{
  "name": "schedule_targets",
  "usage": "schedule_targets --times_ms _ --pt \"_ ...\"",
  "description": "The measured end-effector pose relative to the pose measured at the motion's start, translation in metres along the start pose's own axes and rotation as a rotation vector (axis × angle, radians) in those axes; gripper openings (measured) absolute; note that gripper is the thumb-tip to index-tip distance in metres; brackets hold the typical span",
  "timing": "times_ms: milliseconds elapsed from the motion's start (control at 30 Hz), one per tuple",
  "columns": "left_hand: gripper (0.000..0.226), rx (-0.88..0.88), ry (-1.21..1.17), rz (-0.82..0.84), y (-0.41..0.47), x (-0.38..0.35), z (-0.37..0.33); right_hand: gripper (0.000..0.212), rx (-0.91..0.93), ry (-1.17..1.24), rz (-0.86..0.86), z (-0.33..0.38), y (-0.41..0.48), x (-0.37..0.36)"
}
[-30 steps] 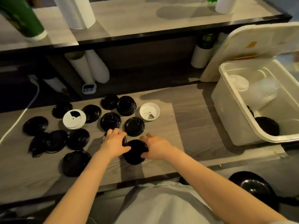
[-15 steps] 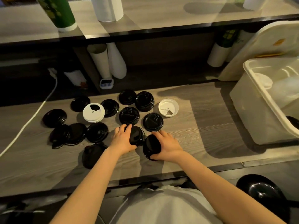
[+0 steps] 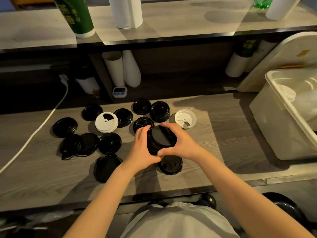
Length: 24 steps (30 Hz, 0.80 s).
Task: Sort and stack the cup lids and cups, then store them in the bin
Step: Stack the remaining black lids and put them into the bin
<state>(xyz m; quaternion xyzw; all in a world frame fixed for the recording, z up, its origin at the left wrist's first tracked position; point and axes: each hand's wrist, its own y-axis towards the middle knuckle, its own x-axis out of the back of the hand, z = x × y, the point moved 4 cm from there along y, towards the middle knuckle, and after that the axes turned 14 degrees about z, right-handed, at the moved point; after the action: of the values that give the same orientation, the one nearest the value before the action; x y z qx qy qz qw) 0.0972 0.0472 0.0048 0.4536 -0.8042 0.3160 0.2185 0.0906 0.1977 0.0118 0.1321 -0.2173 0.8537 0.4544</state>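
Note:
A small stack of black lids (image 3: 161, 139) is lifted just above the wooden counter (image 3: 223, 134), held between both hands. My left hand (image 3: 140, 148) grips its left side and my right hand (image 3: 180, 143) curls round its right and near edge. One black lid (image 3: 171, 165) lies flat below my right wrist. Several more black lids (image 3: 109, 143) are scattered to the left, with a taller black stack (image 3: 160, 111) behind. Two white lids (image 3: 106, 122) (image 3: 185, 118) lie among them. The white plastic bin (image 3: 281, 127) stands at the right, with pale lids inside.
A white cable (image 3: 39, 129) runs across the counter's left end. Under the raised shelf stand white cup stacks (image 3: 123, 69) and a small timer (image 3: 119, 91). A green cup (image 3: 77, 16) and a white roll (image 3: 127, 11) sit on the shelf. The bin's cover (image 3: 283, 60) leans behind it.
Each hand held a separate black lid on the counter; now both hands have brought them together into one stack, lifted slightly. The view shifted left, so the bin sits further right.

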Motion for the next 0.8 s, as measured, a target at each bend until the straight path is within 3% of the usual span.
schedule_targets --times_ms 167,300,467,533,633,700,800 --pt "0.116 -0.006 -0.132 -0.003 -0.006 0.0 -0.003 0.087 -0.01 0.049 0.089 0.005 0.004 -0.006" --pt "0.122 -0.007 -0.178 -0.007 -0.006 0.0 -0.003 0.05 -0.063 0.247 0.087 0.005 0.003 -0.004" --pt "0.12 -0.027 -0.178 0.054 -0.004 -0.001 -0.008 0.062 -0.044 0.359 -0.059 0.003 -0.001 0.001" --pt "0.117 -0.02 -0.398 0.123 -0.005 -0.002 -0.004 0.062 -0.02 0.377 -0.082 0.002 -0.002 0.004" --pt "0.09 0.094 -0.896 0.074 -0.003 -0.002 0.009 0.057 -0.001 0.4 -0.06 0.002 -0.002 0.003" --pt "0.054 0.182 -0.973 0.081 -0.001 -0.003 0.011 0.057 0.009 0.434 -0.037 0.003 0.0 0.0" --pt "0.032 0.191 -1.061 0.103 -0.001 -0.004 0.013 0.06 0.021 0.479 -0.009 0.004 0.004 -0.002"
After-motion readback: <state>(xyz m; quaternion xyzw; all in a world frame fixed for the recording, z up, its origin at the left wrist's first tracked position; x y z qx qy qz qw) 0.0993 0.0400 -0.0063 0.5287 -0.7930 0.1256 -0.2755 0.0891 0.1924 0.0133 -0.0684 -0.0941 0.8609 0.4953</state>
